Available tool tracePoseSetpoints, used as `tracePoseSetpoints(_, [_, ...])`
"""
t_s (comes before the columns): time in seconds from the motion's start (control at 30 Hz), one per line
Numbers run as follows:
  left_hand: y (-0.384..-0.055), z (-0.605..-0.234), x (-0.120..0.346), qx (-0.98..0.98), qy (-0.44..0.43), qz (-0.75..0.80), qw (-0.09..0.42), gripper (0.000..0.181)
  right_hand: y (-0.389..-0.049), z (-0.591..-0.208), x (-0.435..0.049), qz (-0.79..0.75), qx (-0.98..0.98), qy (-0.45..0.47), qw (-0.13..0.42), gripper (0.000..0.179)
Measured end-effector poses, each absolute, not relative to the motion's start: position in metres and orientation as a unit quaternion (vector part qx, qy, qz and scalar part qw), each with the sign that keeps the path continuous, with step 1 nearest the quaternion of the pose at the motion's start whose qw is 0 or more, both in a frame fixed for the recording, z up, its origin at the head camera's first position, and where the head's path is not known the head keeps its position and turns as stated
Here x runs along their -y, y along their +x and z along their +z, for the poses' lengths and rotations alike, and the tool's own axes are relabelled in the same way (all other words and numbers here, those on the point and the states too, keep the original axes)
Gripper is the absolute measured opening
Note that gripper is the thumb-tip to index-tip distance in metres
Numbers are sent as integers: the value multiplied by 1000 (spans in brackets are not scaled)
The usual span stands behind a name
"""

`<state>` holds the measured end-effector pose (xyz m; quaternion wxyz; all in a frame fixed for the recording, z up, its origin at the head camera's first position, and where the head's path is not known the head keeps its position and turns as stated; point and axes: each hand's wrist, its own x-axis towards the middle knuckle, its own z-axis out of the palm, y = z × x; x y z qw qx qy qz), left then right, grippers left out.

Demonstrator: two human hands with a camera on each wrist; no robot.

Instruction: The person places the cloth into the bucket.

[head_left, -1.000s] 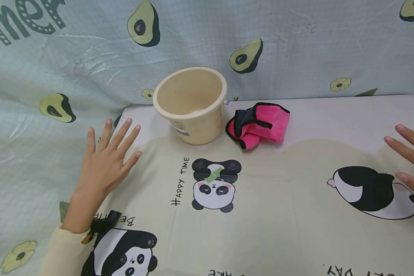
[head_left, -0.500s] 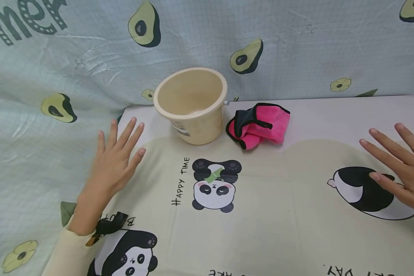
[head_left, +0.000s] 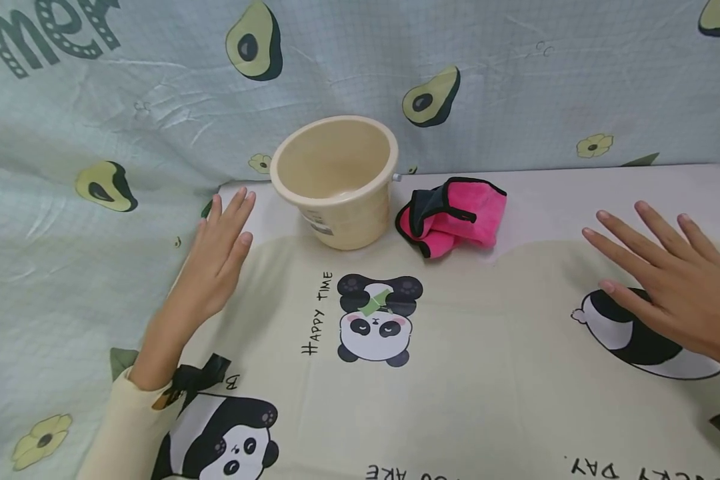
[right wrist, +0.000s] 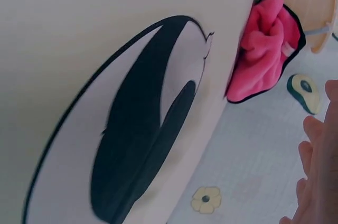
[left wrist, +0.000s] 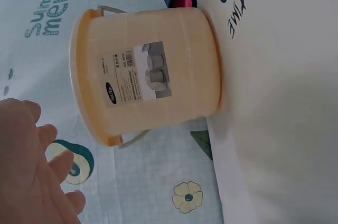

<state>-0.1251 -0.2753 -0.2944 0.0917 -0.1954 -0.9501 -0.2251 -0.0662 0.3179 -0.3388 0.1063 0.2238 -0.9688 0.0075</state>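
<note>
A cream plastic bucket (head_left: pixel 345 220) stands upright near the back of the table, its inside bare where I can see it. In the left wrist view the bucket (left wrist: pixel 185 71) shows a printed label and a thin handle. Touching or close by its right side lies a crumpled pink cloth (head_left: pixel 477 210) with black edging and a dark grey side. My left hand (head_left: pixel 210 273) hovers left of the bucket, fingers straight, holding nothing. Over at the right, my right hand (head_left: pixel 675 283) is spread above a printed panda, also holding nothing. The cloth (right wrist: pixel 261 55) shows ahead of it in the right wrist view.
A cream tablecloth (head_left: pixel 456 400) with panda prints and lettering covers the table. Behind and to the left hangs a pale blue curtain (head_left: pixel 336 60) with avocado prints, meeting the table's back edge. A black strap (head_left: pixel 201 377) sits at the left wrist.
My right hand has come in from the right edge toward the middle. The left hand has shifted slightly right and turned, its fingers drawing closer together. Bucket and cloth stay put.
</note>
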Motion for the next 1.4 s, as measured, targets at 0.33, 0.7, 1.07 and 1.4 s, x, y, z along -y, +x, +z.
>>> tracePoseSetpoints(0.33, [-147, -280, 270, 912, -208, -346, 69, 62, -85, -334, -286, 63, 959, 259, 92, 72])
tracePoseSetpoints(0.7, [-177, -271, 260, 884, -171, -431, 60, 69, -109, -327, -248, 184, 944, 268, 53, 64])
tracePoseSetpoints(1.07, [-214, -273, 255, 873, -163, -458, 33, 59, -128, -307, -207, 225, 939, 260, 1, 68])
tracePoseSetpoints(1.4, [-235, -291, 252, 785, -215, -579, -49, 62, -152, -295, -176, 228, 934, 275, 7, 57])
